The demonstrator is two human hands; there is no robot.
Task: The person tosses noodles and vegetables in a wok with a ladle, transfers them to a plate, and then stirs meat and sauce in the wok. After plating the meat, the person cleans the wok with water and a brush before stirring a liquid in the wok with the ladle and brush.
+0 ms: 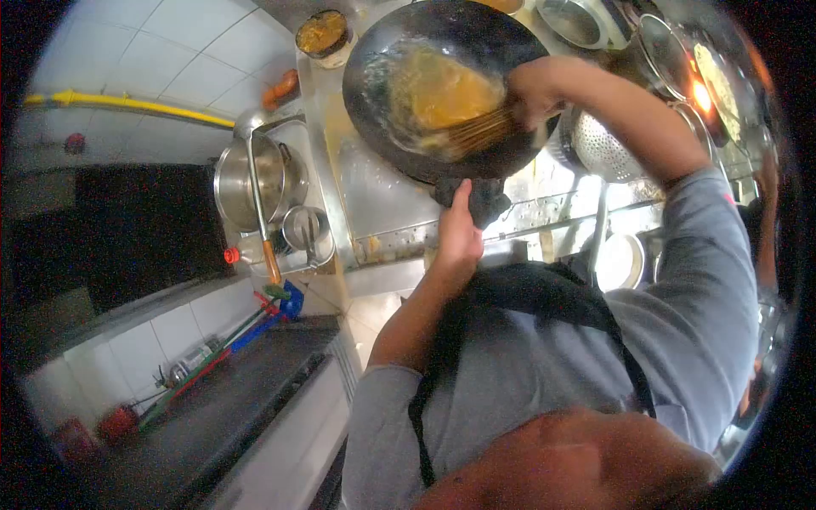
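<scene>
A large dark wok point(514, 38) is tilted over the metal counter, with cloudy yellowish liquid point(450, 85) inside it. My right hand point(535, 92) is closed around a bamboo wok brush point(478, 133), whose splayed bristles lie in the liquid against the wok's inner wall. At the near edge of the wok, my left hand point(461, 223) grips a dark cloth point(483, 202) with the thumb on top. The cloth covers that part of the wok, so any handle beneath it is hidden.
A perforated metal strainer point(605, 146) lies right of the wok. Flame point(701, 95) burns at the far right. A large steel pot point(246, 183) and a red-capped bottle point(246, 253) stand left. A bowl of orange-brown food point(321, 34) sits behind. A yellow pipe point(127, 102) runs along the wall.
</scene>
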